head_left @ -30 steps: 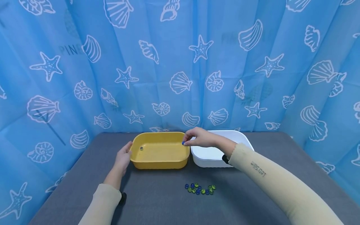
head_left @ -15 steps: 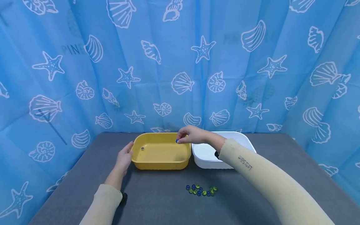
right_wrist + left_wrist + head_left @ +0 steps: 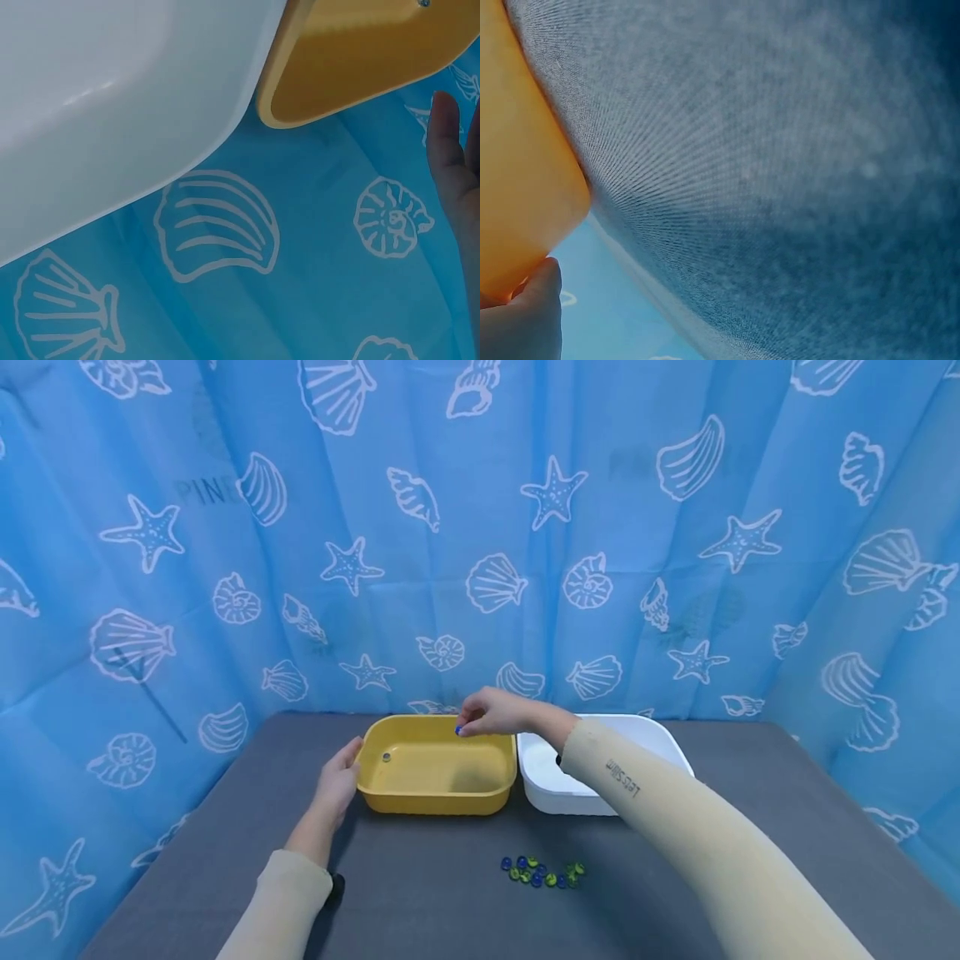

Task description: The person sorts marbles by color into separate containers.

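Note:
My right hand (image 3: 497, 712) pinches a blue marble (image 3: 458, 730) between thumb and fingertips above the yellow tub (image 3: 435, 804). At the tub's left end, my left hand (image 3: 335, 783) holds the rim; the left wrist view shows its fingers (image 3: 540, 289) against the yellow wall. Inside the tub, toward the left, lies a small round greyish thing (image 3: 386, 757). Several blue and yellow-green marbles (image 3: 551, 880) lie in a loose group on the table in front. The marble in my right hand is out of sight in the right wrist view.
A white tub (image 3: 570, 802) stands directly right of the yellow one, partly hidden behind my right forearm. Both are on a grey cloth-covered table (image 3: 420, 893). Behind the table hangs a blue curtain (image 3: 450, 543) with white shell and starfish prints.
My right hand has moved left with the blue marble, from the yellow tub's right rim to over its inside. The left hand stays at the tub's left end. The head view has shifted slightly.

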Available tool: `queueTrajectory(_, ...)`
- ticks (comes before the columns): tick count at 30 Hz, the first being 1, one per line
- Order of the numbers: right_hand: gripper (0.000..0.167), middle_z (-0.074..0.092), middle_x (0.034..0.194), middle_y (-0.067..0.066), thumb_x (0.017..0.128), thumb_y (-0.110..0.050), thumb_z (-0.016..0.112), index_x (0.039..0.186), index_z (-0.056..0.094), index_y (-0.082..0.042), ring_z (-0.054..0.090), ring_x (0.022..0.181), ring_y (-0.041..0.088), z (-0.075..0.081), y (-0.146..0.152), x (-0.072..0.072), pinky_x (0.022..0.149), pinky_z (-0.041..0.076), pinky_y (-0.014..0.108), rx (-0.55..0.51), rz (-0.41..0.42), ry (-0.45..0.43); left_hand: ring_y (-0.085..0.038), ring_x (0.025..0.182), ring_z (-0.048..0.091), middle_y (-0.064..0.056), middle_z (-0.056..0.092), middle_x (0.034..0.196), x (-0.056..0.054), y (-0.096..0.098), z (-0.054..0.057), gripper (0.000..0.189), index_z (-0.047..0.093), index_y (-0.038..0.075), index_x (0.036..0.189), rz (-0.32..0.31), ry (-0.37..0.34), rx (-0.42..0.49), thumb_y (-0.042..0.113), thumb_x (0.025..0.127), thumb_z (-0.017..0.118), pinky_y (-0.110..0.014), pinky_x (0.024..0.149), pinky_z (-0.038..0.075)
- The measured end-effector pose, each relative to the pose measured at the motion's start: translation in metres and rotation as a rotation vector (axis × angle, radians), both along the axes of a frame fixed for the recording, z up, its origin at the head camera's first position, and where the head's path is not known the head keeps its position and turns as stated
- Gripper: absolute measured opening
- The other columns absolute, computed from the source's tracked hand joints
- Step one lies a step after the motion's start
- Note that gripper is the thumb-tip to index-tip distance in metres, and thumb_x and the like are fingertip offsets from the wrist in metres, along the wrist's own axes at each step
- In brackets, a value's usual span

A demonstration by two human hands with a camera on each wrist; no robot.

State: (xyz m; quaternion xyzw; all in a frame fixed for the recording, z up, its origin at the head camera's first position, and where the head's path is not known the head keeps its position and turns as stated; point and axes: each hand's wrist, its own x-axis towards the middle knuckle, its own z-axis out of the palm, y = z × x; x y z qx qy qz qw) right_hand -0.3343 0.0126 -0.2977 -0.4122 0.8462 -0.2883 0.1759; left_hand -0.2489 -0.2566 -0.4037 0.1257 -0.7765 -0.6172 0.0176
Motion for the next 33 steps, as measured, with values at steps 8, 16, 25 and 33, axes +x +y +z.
queueTrajectory(8, 0.009, 0.068, 0.09, 0.007, 0.093, -0.011, 0.065, 0.094, 0.068, -0.003, 0.055, 0.079, 0.01, -0.001, -0.019, -0.012, 0.073, 0.048, 0.023, 0.031, 0.012, 0.027, -0.034, 0.146, 0.011, -0.015, 0.015, 0.16, -0.002, -0.001, 0.0, 0.051, 0.016, 0.003, 0.155, 0.01, 0.013, 0.005, 0.002, 0.105, 0.026, -0.048, 0.116, 0.018)
queueTrajectory(16, 0.009, 0.067, 0.088, 0.002, 0.092, -0.011, 0.067, 0.095, 0.069, -0.002, 0.059, 0.081, 0.01, -0.009, -0.039, -0.02, 0.078, 0.05, 0.022, 0.055, 0.057, 0.062, -0.033, 0.146, 0.011, -0.015, 0.016, 0.16, -0.004, 0.0, 0.0, 0.05, 0.017, 0.004, 0.155, 0.011, 0.01, -0.011, 0.002, 0.105, 0.026, -0.048, 0.116, 0.019)
queueTrajectory(25, 0.01, 0.065, 0.09, 0.001, 0.095, -0.013, 0.064, 0.096, 0.069, -0.005, 0.056, 0.081, 0.011, -0.029, -0.069, -0.027, 0.072, 0.048, 0.023, 0.137, 0.098, 0.021, -0.032, 0.146, 0.013, -0.013, 0.018, 0.16, -0.003, 0.0, -0.001, 0.049, 0.02, 0.006, 0.155, 0.047, -0.004, -0.001, 0.004, 0.106, 0.026, -0.048, 0.116, 0.019)
queueTrajectory(33, 0.011, 0.063, 0.092, -0.001, 0.095, -0.017, 0.064, 0.098, 0.067, -0.007, 0.053, 0.083, 0.011, -0.051, -0.088, -0.036, 0.074, 0.047, 0.024, 0.134, 0.093, -0.05, -0.033, 0.146, 0.014, -0.015, 0.02, 0.159, -0.004, 0.002, -0.002, 0.049, 0.022, 0.004, 0.154, 0.053, 0.019, 0.0, 0.002, 0.105, 0.027, -0.048, 0.116, 0.019)
